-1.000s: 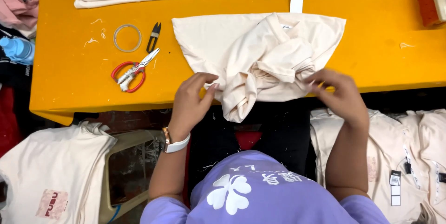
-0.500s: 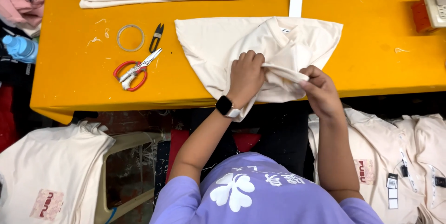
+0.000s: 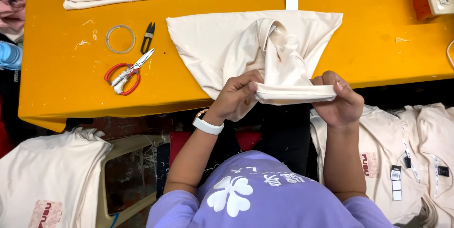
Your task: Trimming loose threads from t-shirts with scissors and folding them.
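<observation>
while the cream cotton garment (image 3: pixel 227 48) is lying spread on the orange worktop (image 3: pixel 71 91), its folded hem is hanging over the near edge, and the left hand (image 3: pixel 236 96) and right hand (image 3: pixel 341 100) are each pinching one end, both grips closed on the garment. the red-handled scissors (image 3: pixel 125 74) are lying left of the garment. if either pinch is loosening, the hem is likely slipping and unfolding.

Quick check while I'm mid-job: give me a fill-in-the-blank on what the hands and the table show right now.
1. Both hands, left hand and right hand, stretch the hem of a cream ____ between them.
2. The garment lies on a table coloured ____.
3. The scissors have ____ handles.
4. The watch sits on the ____ wrist.

Missing words: garment; orange; red; left
</observation>
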